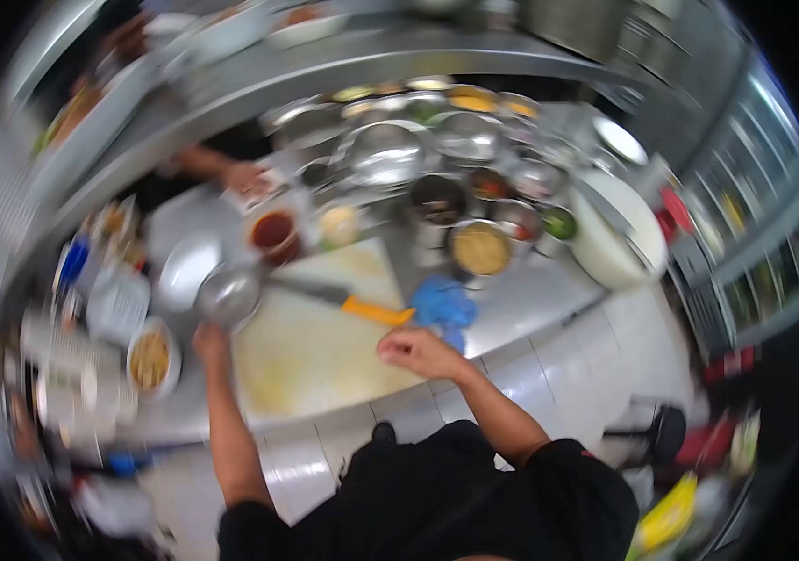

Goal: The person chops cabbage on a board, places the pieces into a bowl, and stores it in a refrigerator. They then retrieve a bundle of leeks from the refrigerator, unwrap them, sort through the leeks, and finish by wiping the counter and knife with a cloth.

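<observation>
My left hand (213,341) is closed at the near rim of a shallow metal bowl (229,295), at the left edge of the cutting board. Over the right side of the pale, yellow-stained cutting board (311,365) hovers my right hand (423,353), its fingers loosely curled and apart, with nothing visible in them. Just beyond it lies a knife (376,310) with an orange handle, its blade pointing left across the board. A crumpled blue cloth (444,304) lies beside the handle. Motion blur softens the finger details.
A white bowl (190,271) and a dish of pale pieces (151,360) stand left. Behind the board are a tub of red sauce (274,234) and several metal containers. A big white tub (619,229) stands right. Another person's hand (245,178) reaches in under the shelf.
</observation>
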Available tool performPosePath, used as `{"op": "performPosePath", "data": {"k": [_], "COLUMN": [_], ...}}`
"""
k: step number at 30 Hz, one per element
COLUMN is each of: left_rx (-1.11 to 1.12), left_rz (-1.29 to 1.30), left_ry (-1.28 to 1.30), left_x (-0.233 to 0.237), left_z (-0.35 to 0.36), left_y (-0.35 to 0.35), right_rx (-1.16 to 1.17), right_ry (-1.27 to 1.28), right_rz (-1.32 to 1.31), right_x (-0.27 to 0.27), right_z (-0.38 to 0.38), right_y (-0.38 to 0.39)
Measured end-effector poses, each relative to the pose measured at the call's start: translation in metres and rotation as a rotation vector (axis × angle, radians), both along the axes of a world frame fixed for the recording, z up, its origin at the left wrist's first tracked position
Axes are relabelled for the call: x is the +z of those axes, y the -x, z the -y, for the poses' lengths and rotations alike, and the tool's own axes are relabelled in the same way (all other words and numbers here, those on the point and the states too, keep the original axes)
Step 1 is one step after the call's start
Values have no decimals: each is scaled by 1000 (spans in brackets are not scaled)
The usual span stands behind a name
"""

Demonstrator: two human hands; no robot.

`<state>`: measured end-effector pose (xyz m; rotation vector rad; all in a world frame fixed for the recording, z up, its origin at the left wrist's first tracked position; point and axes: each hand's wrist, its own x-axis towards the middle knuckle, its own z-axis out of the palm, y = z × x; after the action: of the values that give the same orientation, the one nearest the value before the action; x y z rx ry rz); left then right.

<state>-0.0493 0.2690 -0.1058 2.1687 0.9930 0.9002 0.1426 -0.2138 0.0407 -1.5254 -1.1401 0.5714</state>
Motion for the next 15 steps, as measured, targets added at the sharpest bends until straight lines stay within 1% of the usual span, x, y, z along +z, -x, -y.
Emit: {"op": "performPosePath", "data": {"k": [1, 2, 3, 4, 6, 7, 8, 9, 10, 12, 13, 14, 15], "left_rx": [24, 19, 61, 32, -105, -136, -240, -340, -421, -562, -531, -552, -630], "left_rz": [402, 408, 296, 267, 286, 278, 244, 212, 214, 108, 44, 25, 21], "left_ry": [598, 614, 517, 502, 576, 570, 589, 605, 545, 474, 450, 513, 569], "left_x": [48, 79, 90, 116, 174, 199, 223, 237, 232, 263, 267, 267, 263], "left_z": [30, 48, 49, 62, 109, 136, 166, 189, 199, 271, 304, 333, 358], "left_y": [-5, -10, -8, -11, -32, -50, -71, -95, -120, -177, -207, -242, -278], "right_rx": [-123, -20, 112, 56, 215, 186, 231, 281, 314, 327, 352, 311, 317], "right_ry": [-18, 115, 238, 221, 218, 203, 209, 214, 289, 286, 299, 282, 270], "right_rz": [2, -130, -264, -268, -269, -270, -265, -257, -237, -237, -235, -230, -234], "right_x": [2, 5, 8, 13, 21, 31, 42, 47, 43, 46, 48, 38, 37], "right_z": [19, 35, 47, 62, 95, 112, 131, 149, 167, 207, 230, 253, 279], "right_y": [-3, -3, -4, -6, -11, -15, -20, -29, -38, -54, -63, -70, -76]}}
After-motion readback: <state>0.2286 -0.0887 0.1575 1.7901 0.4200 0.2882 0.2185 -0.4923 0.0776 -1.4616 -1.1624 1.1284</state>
